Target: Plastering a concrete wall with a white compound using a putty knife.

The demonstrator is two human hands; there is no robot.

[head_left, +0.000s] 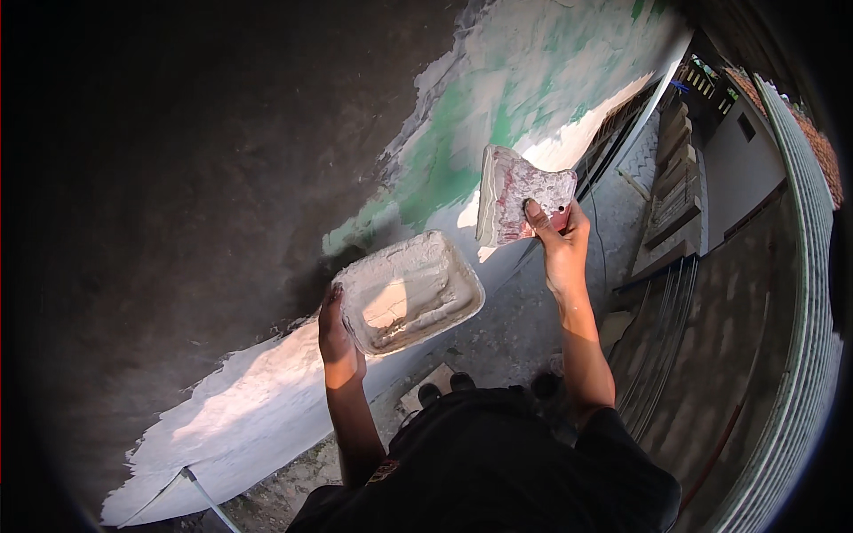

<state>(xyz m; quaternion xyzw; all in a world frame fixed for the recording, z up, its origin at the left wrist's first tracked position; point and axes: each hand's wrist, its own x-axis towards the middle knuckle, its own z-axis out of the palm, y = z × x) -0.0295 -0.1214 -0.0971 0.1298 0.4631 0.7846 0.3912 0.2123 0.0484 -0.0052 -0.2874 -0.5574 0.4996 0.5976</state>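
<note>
Up and to the right of the tray [418, 343], the spreader [520, 182] is standing apart from it, its broad edge running roughly up and down the view and facing left toward the wall [222, 178], its narrow end pointing at the right hand [566, 253]. That hand, the nearer one, is pinching this narrow end, thumb flat on the near face, the other fingers largely hiding behind. Pale paste [384, 306] is crusting the spreader's reddish face and lining the tray, a shallow rounded rectangle sloping lengthwise up to the right. The left hand [336, 338] is holding the tray's left side; how far its fingers are spreading underneath cannot be told. Beyond both, white and green patches [444, 169] are covering part of the dark wall.
</note>
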